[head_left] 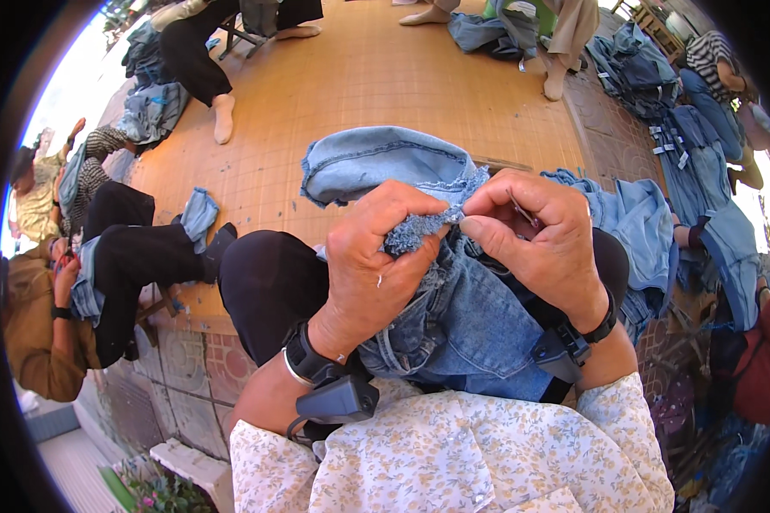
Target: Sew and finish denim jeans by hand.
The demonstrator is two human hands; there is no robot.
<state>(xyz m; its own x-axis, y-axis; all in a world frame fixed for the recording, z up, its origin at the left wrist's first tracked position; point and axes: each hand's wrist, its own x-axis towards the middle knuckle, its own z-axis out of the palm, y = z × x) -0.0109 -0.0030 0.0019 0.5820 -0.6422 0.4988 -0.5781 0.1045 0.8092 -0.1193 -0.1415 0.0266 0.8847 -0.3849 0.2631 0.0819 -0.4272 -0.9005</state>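
Observation:
A pair of light blue denim jeans [453, 316] lies over my black-clad knees, one end folded out toward the board. My left hand [376, 248] is closed, pinching a frayed, fuzzy denim edge [415, 229] between thumb and fingers. My right hand [530, 244] is closed at the same edge, thumb and forefinger pinched on its threads, while a small dark metal tool [526, 215], too hidden to make out, sits within its curled fingers. Both wrists carry dark straps with devices.
A wooden board [376, 68] spreads ahead. Co-workers sit around it: one at left [47, 325] handling denim, another at far right [710, 68], others' feet at the top. Denim piles [624, 68] lie along both sides, more [616, 239] beside my right knee. Patterned paving [180, 385] is below.

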